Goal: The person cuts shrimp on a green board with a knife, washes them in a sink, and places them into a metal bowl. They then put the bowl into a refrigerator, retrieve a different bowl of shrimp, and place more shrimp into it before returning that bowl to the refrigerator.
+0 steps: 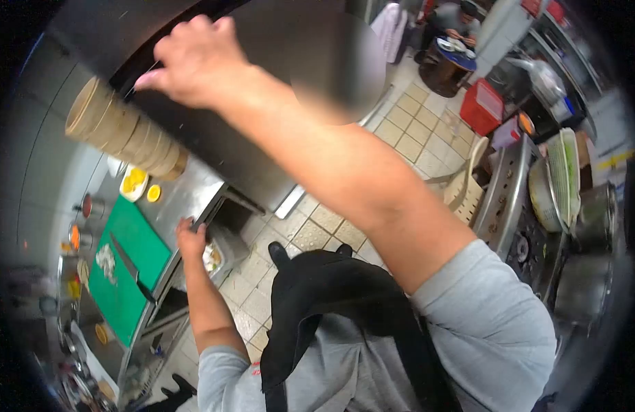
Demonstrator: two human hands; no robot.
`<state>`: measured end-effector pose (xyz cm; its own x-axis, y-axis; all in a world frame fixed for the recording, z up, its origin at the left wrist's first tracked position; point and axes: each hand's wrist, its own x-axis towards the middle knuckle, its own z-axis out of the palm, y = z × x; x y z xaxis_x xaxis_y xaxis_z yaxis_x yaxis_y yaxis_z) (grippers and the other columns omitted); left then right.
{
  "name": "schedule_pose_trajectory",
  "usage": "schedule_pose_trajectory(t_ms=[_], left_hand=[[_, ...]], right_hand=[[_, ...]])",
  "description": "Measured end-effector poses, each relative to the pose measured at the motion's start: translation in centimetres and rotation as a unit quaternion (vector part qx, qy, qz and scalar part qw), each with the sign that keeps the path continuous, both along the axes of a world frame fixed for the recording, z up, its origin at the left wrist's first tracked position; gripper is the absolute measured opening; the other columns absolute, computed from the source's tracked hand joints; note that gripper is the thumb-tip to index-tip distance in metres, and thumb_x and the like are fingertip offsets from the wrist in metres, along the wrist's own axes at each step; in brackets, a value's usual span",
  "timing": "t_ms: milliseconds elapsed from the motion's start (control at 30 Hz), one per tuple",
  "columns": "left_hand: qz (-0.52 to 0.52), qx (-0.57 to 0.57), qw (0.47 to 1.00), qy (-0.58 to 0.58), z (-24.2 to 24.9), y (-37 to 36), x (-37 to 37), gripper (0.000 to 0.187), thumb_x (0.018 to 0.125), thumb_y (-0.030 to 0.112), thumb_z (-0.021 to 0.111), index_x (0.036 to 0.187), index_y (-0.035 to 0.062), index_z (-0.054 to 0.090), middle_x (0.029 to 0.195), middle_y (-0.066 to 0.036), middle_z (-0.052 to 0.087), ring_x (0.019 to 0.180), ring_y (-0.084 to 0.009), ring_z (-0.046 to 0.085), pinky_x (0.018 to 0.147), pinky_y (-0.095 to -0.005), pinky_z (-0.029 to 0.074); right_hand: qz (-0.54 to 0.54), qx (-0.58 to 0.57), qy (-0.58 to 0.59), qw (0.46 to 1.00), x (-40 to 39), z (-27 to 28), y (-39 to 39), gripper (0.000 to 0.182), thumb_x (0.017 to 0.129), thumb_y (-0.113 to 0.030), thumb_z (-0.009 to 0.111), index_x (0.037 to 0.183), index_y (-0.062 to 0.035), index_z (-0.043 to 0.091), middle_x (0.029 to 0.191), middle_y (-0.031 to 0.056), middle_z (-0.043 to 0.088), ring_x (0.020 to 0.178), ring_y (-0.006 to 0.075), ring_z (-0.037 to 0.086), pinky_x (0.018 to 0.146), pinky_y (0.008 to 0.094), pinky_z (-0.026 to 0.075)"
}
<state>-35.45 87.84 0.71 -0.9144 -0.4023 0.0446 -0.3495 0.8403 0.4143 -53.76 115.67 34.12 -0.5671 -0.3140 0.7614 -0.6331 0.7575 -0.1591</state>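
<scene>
My right hand (197, 58) is raised at the upper left, against the edge of a large dark panel (214, 123). Its fingers bend away from me and the thumb points left; whatever lies under the fingertips is hidden. Left of it leans a tall stack of tan round containers (125, 130), apart from the hand. Lower down, my left hand (190, 237) is at the edge of the steel counter (187, 196), its fingers curled by a small dark piece I cannot make out. A green cutting board (135, 240) with a knife (132, 266) and chopped white food (106, 263) lies nearby.
A white dish of yellow pieces (133, 182) and a cut yellow fruit (154, 193) sit on the counter. Below is a grey bin (228, 250). On the right stands a stove (513, 199) with pots. Far back, a person (455, 27) sits near a red crate (482, 106).
</scene>
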Motion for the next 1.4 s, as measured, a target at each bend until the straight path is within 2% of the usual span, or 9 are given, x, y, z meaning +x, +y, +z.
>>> schedule_pose_trajectory(t_ms=[267,400,500,567,667,700,833,1033,1400], left_hand=[[0.013,-0.047,0.999,0.004,-1.1,0.0,-1.0,0.046,0.076,0.028,0.078,0.112,0.0038,0.063,0.139,-0.023,0.051,0.129,-0.0418,0.047,0.11,-0.0474,0.036],[0.021,-0.025,0.999,-0.03,-0.6,0.1,-1.3,0.052,0.076,0.036,0.078,0.114,0.0023,0.064,0.139,-0.026,0.05,0.13,-0.0422,0.045,0.11,-0.0489,0.035],[0.051,-0.011,0.996,-0.079,-0.4,0.4,-2.6,0.061,0.079,0.045,0.074,0.114,-0.0038,0.066,0.132,-0.028,0.055,0.129,-0.0416,0.046,0.11,-0.0477,0.034],[0.061,0.048,0.995,-0.069,0.0,2.8,-3.4,0.058,0.079,0.047,0.073,0.116,0.002,0.068,0.136,-0.029,0.052,0.129,-0.0405,0.047,0.111,-0.0477,0.032],[-0.017,-0.045,0.999,0.005,-1.6,10.3,-4.4,0.053,0.076,0.044,0.075,0.117,0.0103,0.069,0.142,-0.025,0.049,0.131,-0.0431,0.044,0.113,-0.0542,0.029],[-0.081,0.001,0.997,-0.011,-0.4,13.6,-4.8,0.051,0.075,0.04,0.076,0.117,0.0104,0.069,0.141,-0.026,0.049,0.131,-0.0428,0.044,0.113,-0.0522,0.029],[-0.258,0.121,0.959,0.002,-5.1,25.5,-5.2,0.043,0.075,0.032,0.078,0.113,0.0121,0.07,0.134,-0.019,0.057,0.13,-0.0397,0.046,0.115,-0.0478,0.029],[-0.428,0.082,0.89,-0.135,-4.2,38.1,-6.9,0.047,0.082,0.031,0.071,0.128,0.0209,0.063,0.144,-0.015,0.049,0.139,-0.0435,0.032,0.117,-0.0548,0.021],[-0.411,-0.072,0.859,-0.297,-6.2,41.9,-9.0,0.043,0.094,0.023,0.042,0.131,0.0155,0.063,0.147,-0.012,0.046,0.146,-0.0465,0.017,0.115,-0.0669,0.003]], right_hand=[[0.153,-0.157,0.112,0.969,3.6,-2.4,9.5,0.057,0.08,-0.066,0.061,0.064,-0.0118,0.057,0.074,0.0049,0.056,0.081,0.0282,0.052,0.072,0.0419,0.041],[0.263,-0.25,0.069,0.929,6.3,-3.4,20.6,0.029,0.099,-0.027,0.052,0.083,-0.007,0.064,0.084,0.0076,0.06,0.087,0.0264,0.057,0.083,0.0392,0.046],[0.384,-0.474,-0.053,0.79,7.1,-3.4,27.9,0.051,0.105,-0.041,0.039,0.073,-0.0057,0.057,0.094,0.0137,0.062,0.105,0.0283,0.053,0.098,0.0416,0.037],[0.446,-0.439,-0.104,0.773,6.3,-3.1,32.8,0.059,0.105,-0.048,0.033,0.071,-0.0056,0.057,0.096,0.0156,0.062,0.107,0.0293,0.052,0.102,0.0428,0.033],[0.467,-0.498,-0.233,0.692,5.9,-2.8,38.9,0.066,0.101,-0.058,0.035,0.075,-0.0039,0.062,0.104,0.0178,0.063,0.111,0.0293,0.052,0.102,0.0445,0.036],[0.442,-0.502,-0.25,0.7,5.4,-2.9,42.0,0.063,0.099,-0.058,0.041,0.082,-0.0033,0.067,0.115,0.0186,0.063,0.114,0.0291,0.053,0.103,0.0434,0.038],[0.539,-0.529,-0.388,0.529,4.6,-2.2,44.3,0.058,0.094,-0.056,0.056,0.089,-0.0005,0.069,0.119,0.0191,0.064,0.117,0.0265,0.056,0.104,0.0432,0.041],[0.372,-0.467,-0.28,0.752,5.6,-1.7,41.5,0.046,0.093,-0.047,0.063,0.104,-0.0029,0.068,0.1,0.0142,0.071,0.091,0.0222,0.069,0.075,0.0332,0.056],[0.376,-0.452,-0.24,0.772,8.1,-3.3,39.4,0.045,0.095,-0.045,0.058,0.107,-0.0022,0.068,0.105,0.0144,0.07,0.095,0.0235,0.068,0.081,0.0347,0.054]])
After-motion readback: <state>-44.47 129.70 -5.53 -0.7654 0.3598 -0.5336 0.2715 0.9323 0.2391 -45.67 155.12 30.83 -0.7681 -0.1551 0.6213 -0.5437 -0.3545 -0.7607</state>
